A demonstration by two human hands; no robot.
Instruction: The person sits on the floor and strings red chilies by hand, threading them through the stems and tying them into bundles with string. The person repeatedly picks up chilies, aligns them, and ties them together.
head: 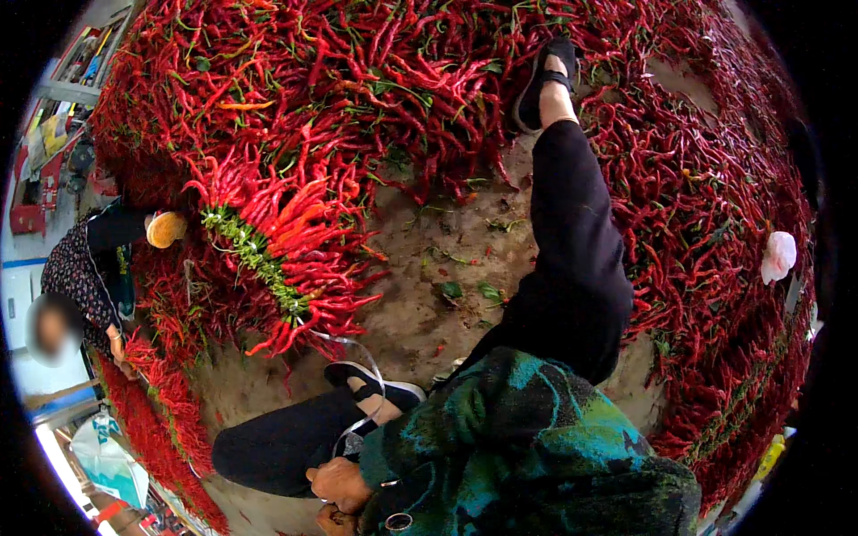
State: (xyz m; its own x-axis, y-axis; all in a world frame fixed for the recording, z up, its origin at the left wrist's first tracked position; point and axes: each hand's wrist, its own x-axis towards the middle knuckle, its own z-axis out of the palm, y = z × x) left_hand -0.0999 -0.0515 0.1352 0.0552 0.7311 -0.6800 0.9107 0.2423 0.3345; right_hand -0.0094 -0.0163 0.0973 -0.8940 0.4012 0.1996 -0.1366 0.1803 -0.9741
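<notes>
My right hand (pixel 340 484) is low in the view, beside my bent left knee, with its fingers curled around a white ribbon-like strap (pixel 374 365). The strap loops up past my left shoe to the end of a bundle of long red chili peppers (pixel 301 234). In that bundle the green stems are tied in a row, and the red tips fan out to the right. Just below the right hand, my left hand (pixel 335 521) is partly hidden at the bottom edge. What its fingers do does not show.
Loose red chilies (pixel 402 74) are heaped ahead, with another heap (pixel 677 201) on the right. My right leg (pixel 576 201) stretches forward between them across the dirty floor (pixel 442 268). At left a person (pixel 80 268) bends over strung chilies (pixel 167 395). A white plastic bag (pixel 779 257) lies far right.
</notes>
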